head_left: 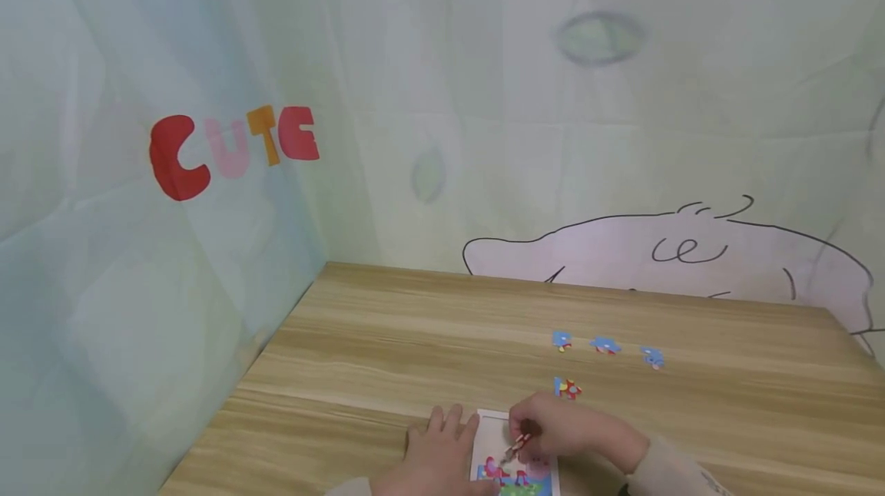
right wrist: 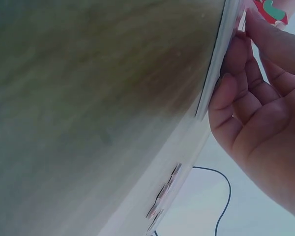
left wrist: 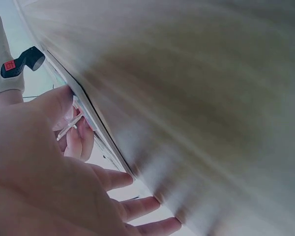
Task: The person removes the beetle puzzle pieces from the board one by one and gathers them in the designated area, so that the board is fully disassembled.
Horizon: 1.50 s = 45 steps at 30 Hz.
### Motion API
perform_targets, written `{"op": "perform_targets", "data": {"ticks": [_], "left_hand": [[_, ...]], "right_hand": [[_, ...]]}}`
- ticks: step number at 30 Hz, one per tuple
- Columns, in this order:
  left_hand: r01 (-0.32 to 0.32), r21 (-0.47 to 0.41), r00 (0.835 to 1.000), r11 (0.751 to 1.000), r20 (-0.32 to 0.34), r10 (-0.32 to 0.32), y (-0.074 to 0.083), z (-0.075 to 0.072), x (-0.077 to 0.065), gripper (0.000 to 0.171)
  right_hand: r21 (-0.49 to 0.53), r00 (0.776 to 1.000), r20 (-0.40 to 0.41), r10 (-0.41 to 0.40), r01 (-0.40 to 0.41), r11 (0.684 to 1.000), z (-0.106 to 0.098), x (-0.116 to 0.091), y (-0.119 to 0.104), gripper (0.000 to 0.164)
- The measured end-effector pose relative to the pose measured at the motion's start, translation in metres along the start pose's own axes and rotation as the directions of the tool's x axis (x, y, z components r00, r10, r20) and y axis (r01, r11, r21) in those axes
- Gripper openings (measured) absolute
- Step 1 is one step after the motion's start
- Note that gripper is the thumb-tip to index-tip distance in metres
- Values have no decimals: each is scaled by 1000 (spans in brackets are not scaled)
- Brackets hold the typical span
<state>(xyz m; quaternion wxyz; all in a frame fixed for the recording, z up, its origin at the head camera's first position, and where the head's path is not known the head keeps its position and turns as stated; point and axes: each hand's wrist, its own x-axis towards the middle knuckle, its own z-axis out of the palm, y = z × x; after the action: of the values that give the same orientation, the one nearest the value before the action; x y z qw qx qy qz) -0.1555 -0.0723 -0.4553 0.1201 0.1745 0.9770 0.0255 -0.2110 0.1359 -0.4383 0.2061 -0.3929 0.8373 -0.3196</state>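
A small jigsaw puzzle in a white-rimmed tray (head_left: 494, 433) lies near the table's front edge, its lower part filled with coloured pieces and its upper part bare. My left hand (head_left: 439, 454) rests along the tray's left side with fingers spread; in the left wrist view the left hand's fingertips (left wrist: 150, 206) are down at the tabletop. Over the tray, my right hand (head_left: 563, 425) pinches a puzzle piece (head_left: 515, 447) between thumb and fingers, tilted on edge. The right wrist view shows the right hand (right wrist: 265, 108) with its curled fingers against the tray's edge.
Beyond the tray lie a red and blue puzzle piece (head_left: 568, 388) and a row of three bluish pieces, a left one (head_left: 562, 340), a middle one (head_left: 605, 345) and a right one (head_left: 652, 357). Cloth walls stand behind and left of the wooden table (head_left: 332, 358).
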Motion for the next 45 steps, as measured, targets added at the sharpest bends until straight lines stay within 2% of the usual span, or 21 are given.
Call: {"op": "perform_targets", "data": {"ticks": [4,12,16,23,29,33,40,45], "left_hand": [[-1,-8,1000,1000,12,1,0,-1,0,90],[5,-24,1000,1000,5,-5,1,0,0,90],[10,-24,1000,1000,6,-10,1,-1,0,92],[22,-2,1000,1000,10,-22,1,0,1,91],[8,-15,1000,1000,0,-8,0,0,1,90],[-4,-17,1000,1000,-9,4,0,0,0,91],[-36,-15,999,999,-25,35,-1,-1,-1,88],[-36,3,999,999,-19,36,-1,0,-1,88]], "right_hand": [[8,1000,-2,-5,5,1000,-2,-1,1,20],[115,997,11,-76,74,991,-5,-3,9,9],[127,997,5,-71,70,989,-9,-5,13,6],[137,994,-62,-87,95,986,-20,-14,27,2],[157,990,-123,-73,92,983,-39,-28,42,11],[144,989,-144,-34,55,988,-51,-41,53,11],[117,980,-173,103,-83,990,-70,-61,67,11],[149,977,-172,129,-104,983,-77,-71,80,12]]}}
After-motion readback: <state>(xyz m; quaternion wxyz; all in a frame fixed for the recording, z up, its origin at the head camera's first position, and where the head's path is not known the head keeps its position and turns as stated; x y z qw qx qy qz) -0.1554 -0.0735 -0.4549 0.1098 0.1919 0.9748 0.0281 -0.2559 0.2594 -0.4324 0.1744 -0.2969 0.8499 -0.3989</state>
